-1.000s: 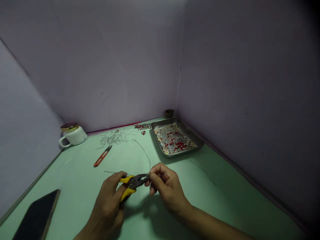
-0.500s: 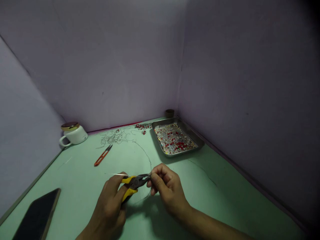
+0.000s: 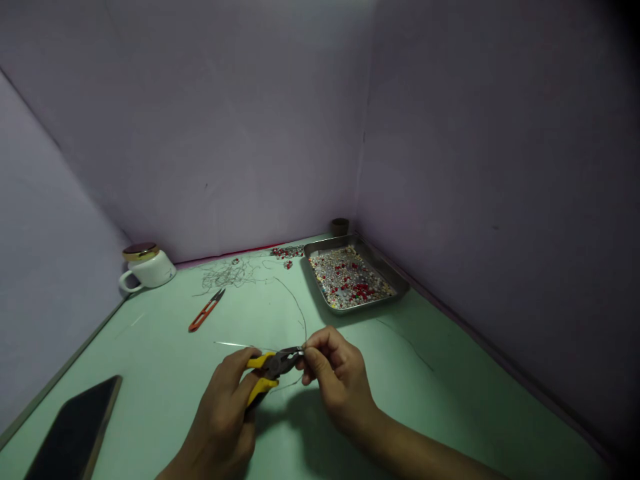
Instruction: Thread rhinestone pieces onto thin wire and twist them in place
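My left hand is wrapped round the yellow handles of a pair of pliers, whose dark jaws point right. At the jaw tips, my right hand pinches a thin wire between thumb and fingers. One end of that wire arcs up and away over the table; another strand comes out below the pliers. A straight shiny strand sticks out leftward above my left hand. Whatever sits exactly between the jaws and my fingertips is too small and covered to make out.
A metal tray of red, white and gold beads stands at the back right, a small brown pot behind it. Tangled wire, beaded pieces, orange thread snips, a lidded white mug and a phone lie around.
Both hands and the pliers have shifted slightly right. The arcing wire has swung a little to the right, and the shiny strand on the left now shows longer.
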A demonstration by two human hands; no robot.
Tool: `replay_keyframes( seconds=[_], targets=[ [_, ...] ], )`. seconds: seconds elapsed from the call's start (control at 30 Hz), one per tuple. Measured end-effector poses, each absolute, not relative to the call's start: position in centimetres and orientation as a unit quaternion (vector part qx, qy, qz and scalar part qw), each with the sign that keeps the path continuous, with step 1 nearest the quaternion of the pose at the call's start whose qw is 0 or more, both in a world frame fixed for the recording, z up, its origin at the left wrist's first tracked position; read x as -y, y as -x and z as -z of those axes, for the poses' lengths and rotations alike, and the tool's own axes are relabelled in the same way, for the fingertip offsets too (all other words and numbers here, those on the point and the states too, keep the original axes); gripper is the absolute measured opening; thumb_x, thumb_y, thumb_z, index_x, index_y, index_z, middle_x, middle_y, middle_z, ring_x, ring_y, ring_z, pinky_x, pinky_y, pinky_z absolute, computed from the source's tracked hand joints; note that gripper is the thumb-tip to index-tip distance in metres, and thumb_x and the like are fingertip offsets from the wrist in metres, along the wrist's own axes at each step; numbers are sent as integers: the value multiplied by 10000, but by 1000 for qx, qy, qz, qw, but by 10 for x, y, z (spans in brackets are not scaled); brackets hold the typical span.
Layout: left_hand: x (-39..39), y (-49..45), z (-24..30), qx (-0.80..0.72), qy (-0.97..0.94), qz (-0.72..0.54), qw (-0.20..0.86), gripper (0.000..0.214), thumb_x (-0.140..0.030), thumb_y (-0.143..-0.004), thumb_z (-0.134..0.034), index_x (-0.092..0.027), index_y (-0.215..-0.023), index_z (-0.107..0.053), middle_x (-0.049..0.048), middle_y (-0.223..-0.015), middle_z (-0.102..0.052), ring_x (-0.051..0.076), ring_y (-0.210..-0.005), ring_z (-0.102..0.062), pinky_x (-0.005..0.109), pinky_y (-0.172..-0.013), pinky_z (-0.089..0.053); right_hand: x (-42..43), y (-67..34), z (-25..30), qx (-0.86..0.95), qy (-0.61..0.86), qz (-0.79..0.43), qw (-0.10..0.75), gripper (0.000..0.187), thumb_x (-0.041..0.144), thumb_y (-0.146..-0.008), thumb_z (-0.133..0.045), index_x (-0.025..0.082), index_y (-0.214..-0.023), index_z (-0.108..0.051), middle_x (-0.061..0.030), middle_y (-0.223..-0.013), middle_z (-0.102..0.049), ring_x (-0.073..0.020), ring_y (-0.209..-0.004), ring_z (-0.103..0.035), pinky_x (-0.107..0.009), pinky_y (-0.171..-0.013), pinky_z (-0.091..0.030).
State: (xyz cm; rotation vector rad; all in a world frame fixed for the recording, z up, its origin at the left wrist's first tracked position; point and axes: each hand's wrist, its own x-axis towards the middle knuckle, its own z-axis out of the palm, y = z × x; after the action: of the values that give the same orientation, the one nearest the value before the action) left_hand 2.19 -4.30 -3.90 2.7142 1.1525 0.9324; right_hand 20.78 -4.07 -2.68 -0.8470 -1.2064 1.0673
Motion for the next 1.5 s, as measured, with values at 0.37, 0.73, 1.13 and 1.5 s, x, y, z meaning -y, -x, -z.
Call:
replay_keyframes(
  seconds=[0.37,0.73,1.13,1.5],
  targets=[
    [43,-22,40,-371,-878,-302,7,647,76,-581,-366,-160,-1182,-406,136,-1134,-435,286,-1047,-451,451,-842,-433,41,-209,25,553,391,-411,610,107,174,-811,-466,167,-707,-489,2,-604,-563,-99,-482,-513,-218,-457,-418],
    [45,-24,38,-366,-878,-307,37,621,92,-609,-350,-149,-1177,-418,133,-1094,-439,263,-1010,-457,432,-822,-438,40,-211,26,581,380,-370,618,108,149,-800,-463,166,-698,-494,4,-591,-546,-108,-493,-533,-225,-470,-440],
    [50,-27,36,-381,-874,-278,120,713,60,-615,-354,-221,-1269,-311,124,-1285,-355,290,-1191,-360,491,-953,-372,37,-213,26,603,388,-313,623,93,138,-794,-471,163,-717,-516,-5,-600,-572,-111,-494,-550,-227,-476,-448],
    [52,-33,36,-388,-848,-293,210,642,45,-658,-369,-239,-1234,-365,119,-1214,-456,271,-1108,-471,437,-857,-468,39,-212,27,618,392,-258,631,84,131,-795,-469,171,-749,-527,-9,-626,-595,-109,-506,-561,-231,-491,-456]
  ],
)
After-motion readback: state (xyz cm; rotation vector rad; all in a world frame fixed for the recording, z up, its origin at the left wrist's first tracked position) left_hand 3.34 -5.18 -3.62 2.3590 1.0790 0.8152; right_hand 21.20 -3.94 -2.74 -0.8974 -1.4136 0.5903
